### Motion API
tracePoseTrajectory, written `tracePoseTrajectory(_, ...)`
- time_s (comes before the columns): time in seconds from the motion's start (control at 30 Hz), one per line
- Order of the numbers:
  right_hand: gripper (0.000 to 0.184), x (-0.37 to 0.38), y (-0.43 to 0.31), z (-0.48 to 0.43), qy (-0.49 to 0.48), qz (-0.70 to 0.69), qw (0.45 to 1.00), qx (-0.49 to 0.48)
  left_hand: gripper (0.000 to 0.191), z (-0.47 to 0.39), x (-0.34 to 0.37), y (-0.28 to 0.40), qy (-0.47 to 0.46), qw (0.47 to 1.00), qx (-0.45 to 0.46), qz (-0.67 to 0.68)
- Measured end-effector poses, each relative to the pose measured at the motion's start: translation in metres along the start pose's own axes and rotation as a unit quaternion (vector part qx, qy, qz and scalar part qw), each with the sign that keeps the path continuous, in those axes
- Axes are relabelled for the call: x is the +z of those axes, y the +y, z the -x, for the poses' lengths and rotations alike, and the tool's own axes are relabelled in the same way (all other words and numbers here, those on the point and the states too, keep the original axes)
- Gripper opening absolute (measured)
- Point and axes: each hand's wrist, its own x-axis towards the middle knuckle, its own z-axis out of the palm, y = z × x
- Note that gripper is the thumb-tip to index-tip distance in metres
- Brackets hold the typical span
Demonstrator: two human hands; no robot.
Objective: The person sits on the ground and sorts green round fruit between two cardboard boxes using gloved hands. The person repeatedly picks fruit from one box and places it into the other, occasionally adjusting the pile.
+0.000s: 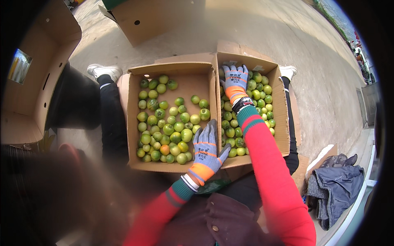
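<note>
My left hand [207, 152], in a grey-blue and orange work glove, lies at the right side of the left cardboard box [172, 167]. Its fingers are extended beside green tomatoes [178, 126], and its thumb is spread across the adjoining box walls. My right hand [235, 80], gloved alike, reaches into the far left corner of the right cardboard box [281, 117]. It rests over the green tomatoes [258, 89] there; what lies under its palm is hidden. One orange tomato [164, 149] sits among the green ones in the left box, whose far right part shows bare cardboard.
My legs [114, 123] straddle both boxes on a concrete floor [326, 101]. A large open carton [58, 101] stands at the left, and another carton [160, 21] is ahead. Folded dark clothing [337, 184] lies at the right. A dark blur covers the lower left.
</note>
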Motion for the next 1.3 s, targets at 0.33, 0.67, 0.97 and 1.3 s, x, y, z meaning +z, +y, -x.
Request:
tracePoseTrajectory(0.33, 0.051, -0.061, 0.014, 0.114, 0.167, -0.237, 0.956, -0.037, 0.057, -0.057, -0.054, -0.084, 0.087, 0.982, -0.069, -0.153)
tracePoseTrajectory(0.67, 0.044, -0.056, -0.002, 0.181, 0.124, -0.317, 0.94, -0.029, 0.052, -0.111, -0.066, -0.159, -0.018, 0.881, -0.252, -0.4)
tracePoseTrajectory(0.97, 0.066, -0.098, -0.005, 0.178, 0.152, -0.475, 0.848, -0.176, 0.043, -0.035, -0.073, -0.015, 0.013, 0.851, -0.174, 0.496)
tracePoseTrajectory(1.3, 0.065, -0.074, 0.015, 0.108, 0.154, -0.392, 0.905, -0.066, 0.086, -0.023, -0.029, 0.029, 0.069, 0.997, 0.023, -0.032)
